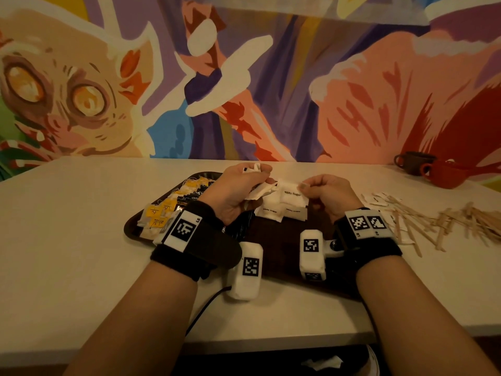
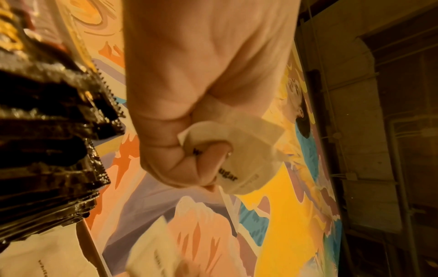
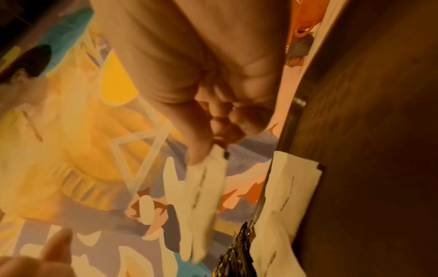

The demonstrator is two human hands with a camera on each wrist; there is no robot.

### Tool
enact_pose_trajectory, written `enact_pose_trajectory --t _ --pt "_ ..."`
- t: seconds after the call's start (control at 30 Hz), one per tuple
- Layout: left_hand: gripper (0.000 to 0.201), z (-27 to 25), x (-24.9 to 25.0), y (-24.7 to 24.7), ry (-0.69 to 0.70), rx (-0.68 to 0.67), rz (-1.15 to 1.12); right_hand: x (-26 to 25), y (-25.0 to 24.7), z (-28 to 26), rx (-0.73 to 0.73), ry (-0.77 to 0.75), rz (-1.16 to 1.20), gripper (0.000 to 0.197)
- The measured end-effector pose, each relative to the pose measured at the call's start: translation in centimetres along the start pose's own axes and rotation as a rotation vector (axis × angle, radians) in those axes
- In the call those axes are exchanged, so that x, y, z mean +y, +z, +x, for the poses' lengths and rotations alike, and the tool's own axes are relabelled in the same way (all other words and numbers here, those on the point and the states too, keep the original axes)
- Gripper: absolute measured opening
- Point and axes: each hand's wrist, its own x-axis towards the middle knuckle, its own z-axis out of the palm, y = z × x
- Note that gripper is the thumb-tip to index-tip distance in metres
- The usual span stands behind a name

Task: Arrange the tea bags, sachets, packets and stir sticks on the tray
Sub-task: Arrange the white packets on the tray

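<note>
A dark brown tray (image 1: 282, 240) lies on the table before me. Yellow tea bags (image 1: 162, 210) fill its left side, black packets (image 1: 189, 198) sit beside them, and white sugar sachets (image 1: 282, 210) lie in its middle. My left hand (image 1: 238, 185) grips a bunch of white sugar sachets (image 2: 239, 150) above the tray. My right hand (image 1: 322, 191) pinches the edge of one white sugar sachet (image 1: 291, 195), which in the right wrist view (image 3: 206, 196) hangs from thumb and finger. Wooden stir sticks (image 1: 444, 223) lie scattered on the table to the right.
A brown cup (image 1: 414, 161) and a red cup (image 1: 447, 173) stand at the table's back right by the painted wall. More white sachets (image 1: 379, 199) lie off the tray among the sticks. A black cable (image 1: 206, 305) runs off the front edge.
</note>
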Motion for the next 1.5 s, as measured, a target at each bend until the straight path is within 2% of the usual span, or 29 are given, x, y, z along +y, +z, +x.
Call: enact_pose_trajectory --t 0.13,0.2,0.3,0.37,0.43,0.47,0.57,0.67,0.73,0.8,0.9,0.97,1.07,1.13,1.27,1.5 --pt "0.015 -0.1 0.1 -0.2 0.009 0.015 -0.007 0.1 -0.3 0.2 -0.141 0.234 -0.389 0.010" --pt "0.014 -0.1 0.1 -0.2 0.010 0.016 -0.014 0.6 -0.1 0.5 -0.195 0.282 -0.360 0.010" --pt "0.014 0.0 0.1 -0.2 0.009 0.015 -0.019 1.4 -0.2 1.1 -0.193 0.338 -0.172 0.012" --pt "0.015 0.0 0.2 -0.2 0.004 0.014 -0.020 1.5 -0.3 1.4 -0.172 0.366 -0.360 0.014" --pt "0.016 0.0 0.2 -0.2 0.001 0.013 -0.018 1.2 -0.3 1.8 -0.172 0.369 -0.632 0.028" --pt "0.015 0.1 0.2 -0.2 -0.001 0.013 -0.016 1.0 -0.2 1.8 -0.175 0.373 -0.665 0.032" --pt "0.013 0.1 0.2 -0.2 -0.012 0.015 -0.013 1.2 -0.3 2.2 -0.164 0.391 -0.625 0.035" --pt "0.010 0.3 0.1 -0.3 -0.022 0.007 -0.036 2.3 -0.6 2.5 -0.125 0.407 -0.345 0.041" --pt "0.012 0.3 0.1 -0.4 -0.037 -0.001 -0.088 2.6 -0.7 2.3 -0.097 0.382 -0.187 0.041" --pt "0.019 0.4 0.2 -0.5 -0.057 -0.008 -0.160 2.3 -0.6 2.0 -0.074 0.325 -0.140 0.036" --pt "0.026 0.2 0.3 -0.6 -0.084 -0.028 -0.279 0.7 0.0 0.8 0.002 0.213 -0.095 0.013" --pt "0.028 0.1 0.4 -0.7 -0.088 -0.059 -0.318 -0.5 0.5 -0.4 -0.012 0.089 -0.003 0.003" --pt "0.042 0.2 0.4 -0.9 -0.066 -0.085 -0.354 -1.8 0.8 -2.0 -0.144 -0.130 0.162 0.005" --pt "0.050 0.5 0.3 -0.9 -0.029 -0.085 -0.368 -2.3 1.0 -2.6 -0.243 -0.205 0.258 0.007" --pt "0.063 0.8 0.1 -0.7 0.073 -0.042 -0.283 -2.4 1.2 -3.0 -0.337 -0.251 0.295 0.016" --pt "0.070 0.6 0.0 -0.4 0.177 -0.008 -0.193 -2.2 1.2 -2.7 -0.357 -0.294 0.364 0.021"
